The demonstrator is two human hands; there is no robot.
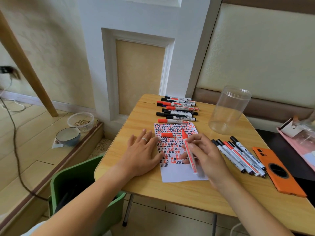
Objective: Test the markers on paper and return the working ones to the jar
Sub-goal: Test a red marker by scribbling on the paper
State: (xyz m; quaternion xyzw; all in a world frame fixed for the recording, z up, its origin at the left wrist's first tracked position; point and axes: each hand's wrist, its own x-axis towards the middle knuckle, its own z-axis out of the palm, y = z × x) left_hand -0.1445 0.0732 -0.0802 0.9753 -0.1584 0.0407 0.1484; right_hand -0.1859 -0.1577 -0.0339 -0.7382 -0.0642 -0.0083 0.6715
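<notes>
Now right hand [202, 154] pinches red marker [188, 149] over paper [180, 172]; left hand [143, 152] flat, fingers spread

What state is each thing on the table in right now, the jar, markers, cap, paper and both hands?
Jar: upright, empty, no lid.
Red marker: uncapped, held in right hand, tip toward paper.
Red cap: off, lying on paper.
Paper: mostly covered in red and black marks, bottom blank.
Left hand: flat, fingers at paper's edge.
Far markers: capped, lying in a row.
Right markers: capped, lying together.

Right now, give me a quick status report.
Left hand flat on paper. Right hand grips uncapped red marker. Jar empty. Nothing blocking.
</notes>
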